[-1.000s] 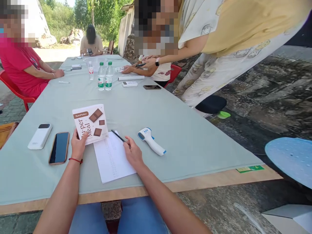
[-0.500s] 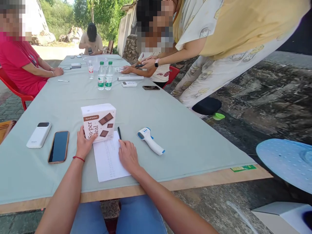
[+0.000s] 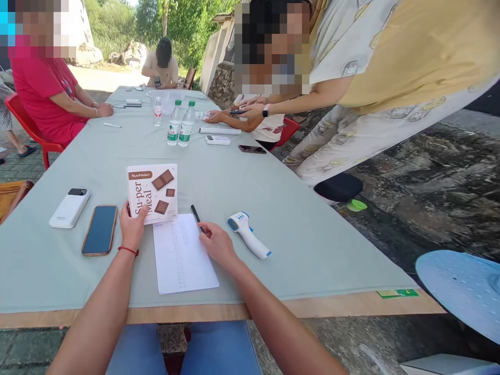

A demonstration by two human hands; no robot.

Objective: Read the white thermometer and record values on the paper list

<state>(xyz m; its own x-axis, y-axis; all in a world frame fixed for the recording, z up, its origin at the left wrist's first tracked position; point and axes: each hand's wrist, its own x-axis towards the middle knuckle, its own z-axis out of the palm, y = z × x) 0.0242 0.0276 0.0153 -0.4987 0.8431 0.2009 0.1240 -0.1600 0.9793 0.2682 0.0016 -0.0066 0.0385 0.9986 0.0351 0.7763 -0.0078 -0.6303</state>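
Observation:
My left hand (image 3: 132, 225) is wrapped round the lower left side of a white and brown "NutriMotion Su-per Meal" box (image 3: 169, 179). The box stands upright on the table, with chocolate squares printed on its front. Just below it lies a sheet of white paper (image 3: 187, 265) with rows of faint writing. Beside the sheet's right edge, my right hand (image 3: 215, 242) has its fingers closed on the lower end of a black pen (image 3: 195, 213). A white and blue infrared thermometer (image 3: 248, 234) rests to the right of that hand.
Left of the box lie a phone (image 3: 99, 229) and a white power bank (image 3: 70, 208). Two green-capped water bottles (image 3: 180, 125) stand farther back, near another phone (image 3: 252, 149). Several people sit or stand round the table (image 3: 312, 271); one leans in from the right.
The box has turned and now faces me more squarely. My right hand has shifted slightly right, its fingers farther along the pen. The whole view has swung a little left.

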